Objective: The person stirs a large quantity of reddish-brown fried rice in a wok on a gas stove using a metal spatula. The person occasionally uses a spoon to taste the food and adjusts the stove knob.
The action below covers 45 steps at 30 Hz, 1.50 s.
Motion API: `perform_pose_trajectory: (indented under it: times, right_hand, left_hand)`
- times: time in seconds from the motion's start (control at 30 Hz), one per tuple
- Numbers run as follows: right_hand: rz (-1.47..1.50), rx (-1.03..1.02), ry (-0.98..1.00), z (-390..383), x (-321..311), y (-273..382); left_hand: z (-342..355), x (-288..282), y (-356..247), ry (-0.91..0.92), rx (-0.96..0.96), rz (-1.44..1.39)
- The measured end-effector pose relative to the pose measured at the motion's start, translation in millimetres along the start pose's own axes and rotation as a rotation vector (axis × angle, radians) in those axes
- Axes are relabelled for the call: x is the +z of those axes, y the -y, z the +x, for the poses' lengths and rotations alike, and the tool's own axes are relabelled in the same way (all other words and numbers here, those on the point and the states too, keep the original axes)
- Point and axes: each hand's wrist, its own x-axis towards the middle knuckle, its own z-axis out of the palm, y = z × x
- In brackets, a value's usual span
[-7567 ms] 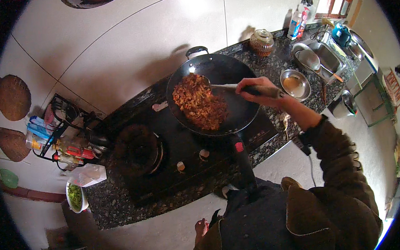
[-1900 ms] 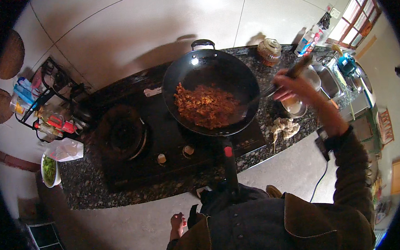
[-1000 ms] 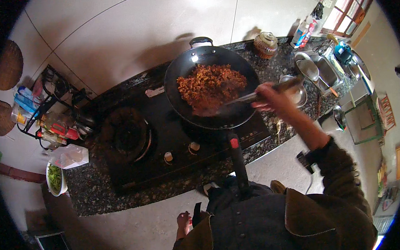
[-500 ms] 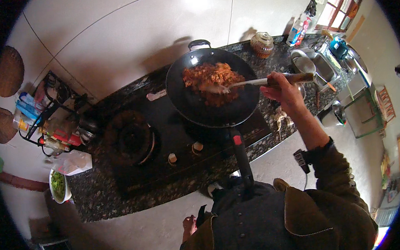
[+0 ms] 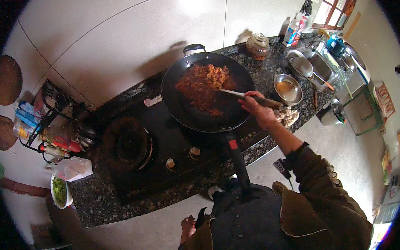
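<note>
My right hand is closed around the wooden handle of a wok spatula. Its metal shaft slants left into the wok, and the blade is buried in the food. Reddish-brown chopped food covers the left and middle of the black wok, which sits on the stove. The wok's long handle points toward my body, and a loop handle is at its far side. Low by my body hangs my left hand, away from the wok. Its fingers are too small and dark to make out.
Right of the wok stand a steel bowl with some liquid, a lidded glass jar and a sink. A pale lumpy thing lies by the spatula's end. Left are a condiment rack and a white bowl of greens.
My right hand has moved left and down with the spatula. The food has shifted and spread toward the wok's left side. The steel bowl now shows fully.
</note>
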Motion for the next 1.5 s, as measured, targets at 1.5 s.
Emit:
perform_pose_trajectory:
  times: [1.5]
  right_hand:
    - [-0.885, -0.298, 0.525, -20, 33, 113]
  left_hand:
    - [-18, 13, -30, -0.044, -0.042, 0.157]
